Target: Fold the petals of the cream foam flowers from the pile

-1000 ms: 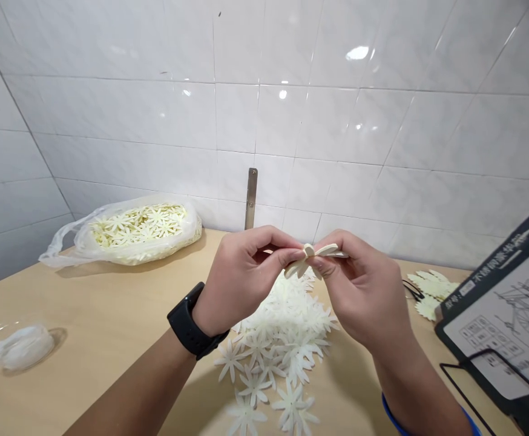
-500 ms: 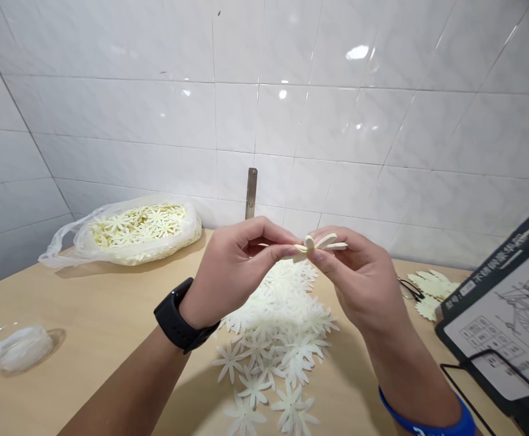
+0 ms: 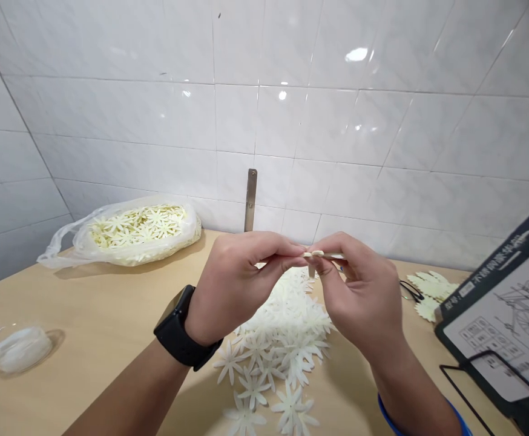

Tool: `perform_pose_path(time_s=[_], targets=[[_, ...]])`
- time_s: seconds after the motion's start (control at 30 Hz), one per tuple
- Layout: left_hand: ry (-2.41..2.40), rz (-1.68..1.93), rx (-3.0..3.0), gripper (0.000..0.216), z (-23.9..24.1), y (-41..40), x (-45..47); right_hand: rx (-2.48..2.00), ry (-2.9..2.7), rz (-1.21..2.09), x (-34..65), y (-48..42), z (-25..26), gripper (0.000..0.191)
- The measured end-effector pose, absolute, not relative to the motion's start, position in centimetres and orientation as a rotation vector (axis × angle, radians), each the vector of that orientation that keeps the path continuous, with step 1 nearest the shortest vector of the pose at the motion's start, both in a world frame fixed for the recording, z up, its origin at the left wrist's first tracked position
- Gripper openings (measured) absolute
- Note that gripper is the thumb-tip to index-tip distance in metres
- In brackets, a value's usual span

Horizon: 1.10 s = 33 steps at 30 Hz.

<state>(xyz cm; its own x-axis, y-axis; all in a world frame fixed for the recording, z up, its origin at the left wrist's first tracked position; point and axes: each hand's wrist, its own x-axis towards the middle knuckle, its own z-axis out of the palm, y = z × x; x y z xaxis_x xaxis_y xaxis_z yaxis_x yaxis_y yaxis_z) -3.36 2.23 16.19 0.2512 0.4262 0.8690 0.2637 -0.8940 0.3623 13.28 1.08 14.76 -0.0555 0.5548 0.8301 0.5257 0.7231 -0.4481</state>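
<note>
Between my two hands, above the middle of the table, a pale cream foam flower cutout (image 3: pixel 318 254) is seen nearly edge-on. My left hand (image 3: pixel 246 278), with a black watch on its wrist, pinches one side of it between thumb and fingertips. On the other side, my right hand (image 3: pixel 359 284) pinches it the same way, and the fingertips of both hands almost meet. Much of the cutout is hidden by the fingers. Below the hands lies a loose pile of white flower cutouts (image 3: pixel 273 351), many overlapping.
A clear plastic bag (image 3: pixel 183 242) full of similar cutouts lies at the back left. Clear plastic with white material (image 3: pixel 22 350) is at the left. More cutouts (image 3: pixel 432 284) and a dark box with a bicycle drawing (image 3: pixel 514 321) stand right. A metal strip (image 3: pixel 250 200) rises by the tiled wall.
Both hands have lowered slightly and drawn closer together. The flower cutout has turned, so its petals, earlier fanned up and right, now show mostly edge-on.
</note>
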Motion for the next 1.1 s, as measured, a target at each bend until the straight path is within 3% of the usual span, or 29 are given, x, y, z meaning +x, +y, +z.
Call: perform_pose_path(time_s=[0.37, 0.63, 1.1], targets=[[0.607, 1.799, 2.199, 0.003, 14.7, 3.3, -2.2, -0.889, -1.717, -0.12, 12.8, 1.1, 14.6, 0.017], [0.636, 1.788, 2.078, 0.008, 14.5, 3.5, -2.2, -0.728, -1.738, 0.001, 13.0, 1.8, 14.5, 0.018], [0.849, 1.629, 2.426, 0.025, 14.9, 3.5, -2.5, -0.812, -1.717, 0.225, 12.8, 2.3, 14.0, 0.015]])
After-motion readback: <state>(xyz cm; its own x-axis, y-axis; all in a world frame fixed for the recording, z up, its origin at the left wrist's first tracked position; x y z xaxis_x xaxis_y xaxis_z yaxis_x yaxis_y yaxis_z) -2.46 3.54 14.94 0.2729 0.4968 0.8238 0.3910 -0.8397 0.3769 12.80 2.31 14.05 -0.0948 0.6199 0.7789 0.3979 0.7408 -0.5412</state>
